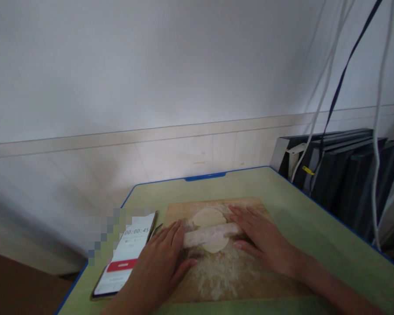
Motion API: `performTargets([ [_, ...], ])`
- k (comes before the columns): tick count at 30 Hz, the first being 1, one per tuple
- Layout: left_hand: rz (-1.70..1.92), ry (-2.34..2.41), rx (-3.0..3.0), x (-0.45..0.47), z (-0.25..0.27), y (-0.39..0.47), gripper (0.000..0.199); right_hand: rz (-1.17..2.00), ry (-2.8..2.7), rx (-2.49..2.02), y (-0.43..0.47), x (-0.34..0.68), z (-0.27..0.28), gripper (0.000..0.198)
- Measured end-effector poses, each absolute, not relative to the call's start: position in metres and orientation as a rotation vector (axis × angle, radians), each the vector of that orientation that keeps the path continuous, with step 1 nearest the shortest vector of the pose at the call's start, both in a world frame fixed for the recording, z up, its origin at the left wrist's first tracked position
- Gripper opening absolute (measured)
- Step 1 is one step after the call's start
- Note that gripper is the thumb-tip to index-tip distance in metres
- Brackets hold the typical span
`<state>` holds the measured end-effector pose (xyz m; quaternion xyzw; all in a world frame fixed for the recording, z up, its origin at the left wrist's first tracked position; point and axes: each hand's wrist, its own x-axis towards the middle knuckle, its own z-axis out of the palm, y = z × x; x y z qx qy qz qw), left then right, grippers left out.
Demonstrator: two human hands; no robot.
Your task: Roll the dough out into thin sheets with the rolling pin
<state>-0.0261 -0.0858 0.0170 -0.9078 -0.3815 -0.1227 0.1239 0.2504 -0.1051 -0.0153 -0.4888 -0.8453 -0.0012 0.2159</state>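
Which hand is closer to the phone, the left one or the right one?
Left. The left hand is just beside the phone; the right hand is farther away, at the other end of the rolling pin.

The flat, rectangular smartphone with a white lit screen and a thin dark edge (131, 240) reads "00:00:45" in grey digits near its upper end. Small white lettering on the wide red on-screen button (122, 265) and fainter marks on the screen are too blurred to read.
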Motion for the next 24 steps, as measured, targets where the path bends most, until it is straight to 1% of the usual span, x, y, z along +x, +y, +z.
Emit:
performTargets([
  [4, -0.396, -1.027, -2.610, -0.029, 0.011, -0.087, 0.051, 0.003, -2.341, -1.381, -0.111, 0.251, -0.014, 0.052],
  [9, -0.435, -0.976, -2.671, -0.042, 0.000, -0.080, 0.034, -0.037, -2.409, -1.354, -0.108, 0.257, -0.009, 0.042],
  [12, -0.445, -0.889, -2.732, -0.051, 0.000, -0.073, 0.031, -0.103, -2.458, -1.268, -0.108, 0.261, -0.005, 0.037],
  [15, -0.558, -0.773, -2.603, -0.052, 0.003, -0.069, 0.024, -0.207, -2.457, -1.175, -0.108, 0.263, -0.002, 0.034],
  [18, -0.672, -0.796, -2.464, -0.047, 0.001, -0.068, 0.027, -0.306, -2.379, -1.177, -0.102, 0.263, -0.004, 0.028],
  [21, -0.658, -0.894, -2.430, -0.041, -0.006, -0.065, 0.029, -0.249, -2.298, -1.295, -0.094, 0.263, -0.011, 0.028],
  [24, -0.591, -0.993, -2.448, -0.038, -0.009, -0.060, 0.029, -0.083, -2.223, -1.416, -0.090, 0.263, -0.016, 0.037],
])
